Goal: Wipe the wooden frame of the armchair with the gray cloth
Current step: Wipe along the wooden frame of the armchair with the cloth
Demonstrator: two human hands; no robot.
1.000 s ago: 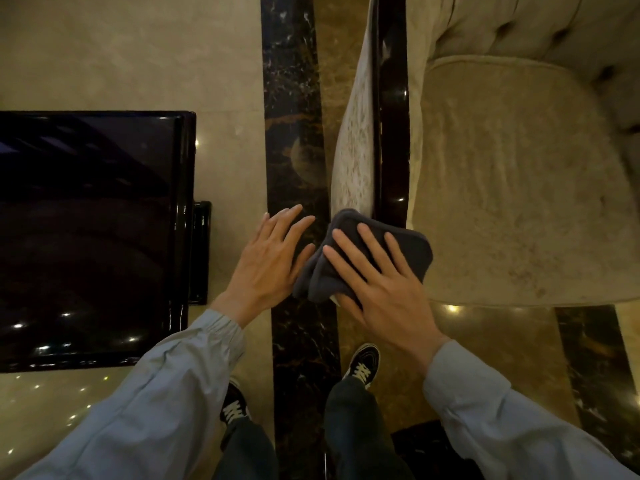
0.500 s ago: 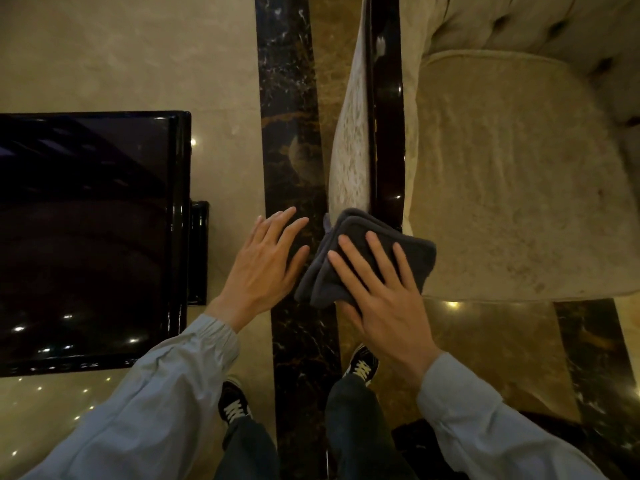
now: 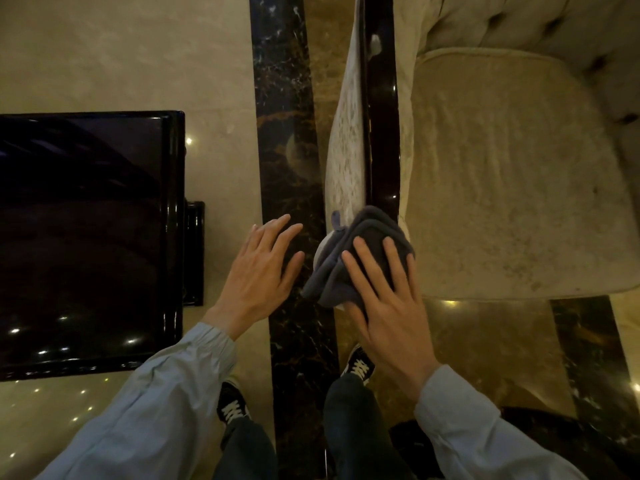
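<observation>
The armchair's dark glossy wooden frame [image 3: 381, 116] runs up the picture along the top of its left arm, between the patterned outer side and the beige seat cushion [image 3: 512, 174]. A folded gray cloth [image 3: 349, 258] lies over the near end of that arm. My right hand [image 3: 384, 292] presses flat on the cloth, fingers spread and pointing away from me. My left hand [image 3: 263, 268] hovers open just left of the cloth, above the dark floor strip, holding nothing.
A glossy black table [image 3: 86, 237] stands to the left, its edge close to my left forearm. The floor is beige marble with a dark marble strip [image 3: 287, 133] between table and chair. My feet show below my hands.
The cloth under my right hand has bunched narrower and shifted slightly toward me along the arm's end. My left hand has stayed beside it.
</observation>
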